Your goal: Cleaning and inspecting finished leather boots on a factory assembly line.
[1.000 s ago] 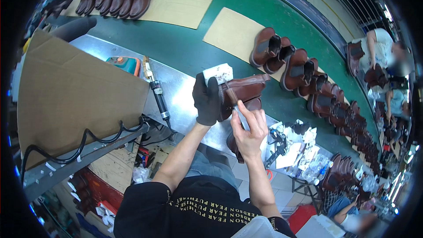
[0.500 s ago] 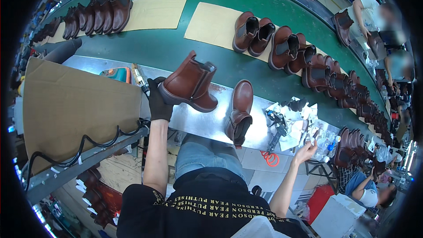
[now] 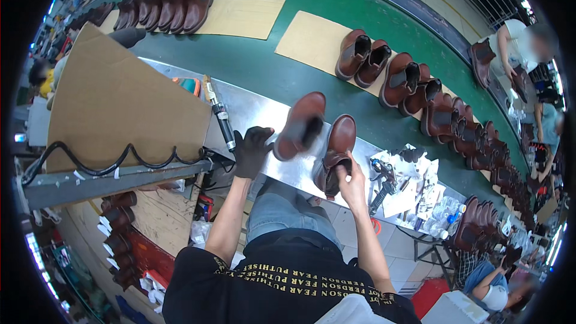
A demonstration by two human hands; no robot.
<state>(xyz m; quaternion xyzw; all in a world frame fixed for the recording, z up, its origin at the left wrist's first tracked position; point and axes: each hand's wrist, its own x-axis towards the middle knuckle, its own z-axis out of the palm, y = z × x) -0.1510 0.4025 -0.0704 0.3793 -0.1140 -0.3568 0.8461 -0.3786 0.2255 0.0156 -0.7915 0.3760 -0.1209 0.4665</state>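
A brown leather ankle boot (image 3: 343,135) stands on the metal bench edge in front of me, toe pointing away. My bare right hand (image 3: 353,183) grips its shaft at the opening, thumb toward the inside. To its left is a second brown boot (image 3: 305,114), smeared by motion; whether it rests on the metal I cannot tell. Beside that boot my left hand (image 3: 252,150), in a dark glove with a bare fingertip showing, has its fingers apart and holds nothing. A black pen-shaped tool (image 3: 222,125) with a brass-coloured end lies left of the glove.
A cardboard panel (image 3: 120,93) stands at left, a coiled black cable (image 3: 129,159) below it. Boots line cardboard sheets (image 3: 312,39) on the green belt (image 3: 240,60). At right lie a black tool (image 3: 381,183), white papers (image 3: 405,186) and clear bottles (image 3: 444,213). Other people work far right.
My left hand has let go of the boot it held up, which is now lower and farther right. My right hand has come from the bottles to the other boot and taken hold.
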